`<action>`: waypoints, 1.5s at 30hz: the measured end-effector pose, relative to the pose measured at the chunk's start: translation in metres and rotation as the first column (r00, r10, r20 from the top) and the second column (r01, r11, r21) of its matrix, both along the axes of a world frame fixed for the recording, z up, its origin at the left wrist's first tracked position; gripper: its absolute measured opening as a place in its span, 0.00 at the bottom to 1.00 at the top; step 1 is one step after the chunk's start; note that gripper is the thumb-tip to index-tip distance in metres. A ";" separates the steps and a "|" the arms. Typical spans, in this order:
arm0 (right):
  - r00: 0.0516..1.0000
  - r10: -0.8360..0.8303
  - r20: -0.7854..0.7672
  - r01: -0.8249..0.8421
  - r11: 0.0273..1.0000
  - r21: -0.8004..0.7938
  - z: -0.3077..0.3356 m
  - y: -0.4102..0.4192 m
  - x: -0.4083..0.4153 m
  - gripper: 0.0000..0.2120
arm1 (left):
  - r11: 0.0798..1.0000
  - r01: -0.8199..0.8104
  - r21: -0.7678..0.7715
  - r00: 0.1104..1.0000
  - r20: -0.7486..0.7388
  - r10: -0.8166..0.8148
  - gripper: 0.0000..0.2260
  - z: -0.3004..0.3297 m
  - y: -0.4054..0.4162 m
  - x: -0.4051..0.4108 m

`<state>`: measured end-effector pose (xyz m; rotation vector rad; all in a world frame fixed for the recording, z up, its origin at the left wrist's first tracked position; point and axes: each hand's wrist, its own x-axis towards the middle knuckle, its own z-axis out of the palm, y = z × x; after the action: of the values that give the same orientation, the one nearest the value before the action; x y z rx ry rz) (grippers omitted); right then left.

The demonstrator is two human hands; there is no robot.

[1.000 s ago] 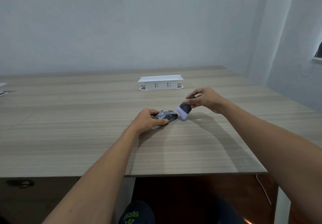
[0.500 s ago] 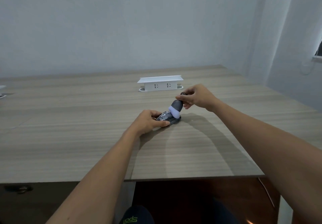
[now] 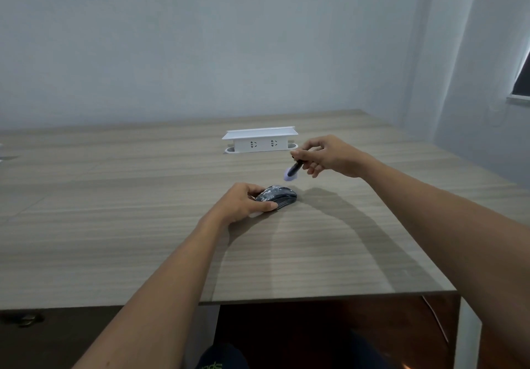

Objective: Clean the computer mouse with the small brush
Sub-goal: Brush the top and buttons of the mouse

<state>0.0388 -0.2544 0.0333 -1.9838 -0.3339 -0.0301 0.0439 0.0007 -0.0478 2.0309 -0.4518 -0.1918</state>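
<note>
A dark patterned computer mouse [image 3: 278, 197] lies on the wooden table [image 3: 114, 225] near the middle. My left hand [image 3: 243, 203] grips its near left side, thumb along the front edge. My right hand [image 3: 327, 156] pinches the dark handle of a small brush [image 3: 292, 171] with pale bristles pointing down and left. The brush hangs in the air a short way above and behind the mouse, not touching it.
A white pop-up socket box [image 3: 259, 140] stands on the table behind the hands. The table's front edge [image 3: 315, 299] is close to me, its right edge runs back toward the wall. A dark floor and my knee show below.
The brush went from beside the mouse's right end onto its top, then lifted up and back off it. My left hand stayed on the mouse.
</note>
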 end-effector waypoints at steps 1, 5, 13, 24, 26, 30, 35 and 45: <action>1.000 -0.009 0.005 0.009 1.000 -0.018 0.000 -0.001 0.000 0.20 | 1.000 -0.003 0.002 1.000 0.002 0.003 0.10 0.000 0.000 0.000; 0.998 -0.059 0.029 0.062 0.992 -0.110 -0.001 -0.003 0.004 0.14 | 1.000 -0.009 0.008 1.000 -0.005 0.009 0.14 0.000 0.000 0.001; 0.999 -0.022 0.028 0.026 0.987 -0.158 -0.005 -0.002 0.007 0.12 | 1.000 -0.012 0.024 1.000 0.010 0.012 0.15 0.000 -0.003 0.003; 0.993 0.001 0.115 0.042 0.929 -0.368 -0.008 0.002 0.012 0.11 | 1.000 -0.019 0.018 1.000 0.021 0.018 0.17 -0.003 -0.003 0.003; 0.993 -0.034 0.114 0.074 0.926 -0.370 -0.014 -0.002 0.012 0.11 | 1.000 -0.016 0.014 1.000 0.017 0.015 0.17 -0.003 -0.004 0.002; 0.990 -0.037 0.134 0.079 0.941 -0.328 -0.014 0.004 0.011 0.13 | 0.999 -0.025 0.042 0.999 0.026 0.024 0.15 0.000 -0.005 0.001; 0.988 -0.001 0.152 0.052 0.942 -0.332 -0.007 0.017 0.013 0.10 | 0.996 -0.035 0.088 0.998 0.053 0.031 0.16 0.001 -0.006 0.001; 0.991 -0.063 0.119 0.096 0.948 -0.303 -0.015 0.006 0.011 0.12 | 0.997 -0.029 0.070 0.998 0.061 0.025 0.16 -0.003 -0.005 0.004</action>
<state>0.0502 -0.2487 0.0180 -2.3113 -0.3442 -0.1453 0.0477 -0.0046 -0.0511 2.1161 -0.4604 -0.1320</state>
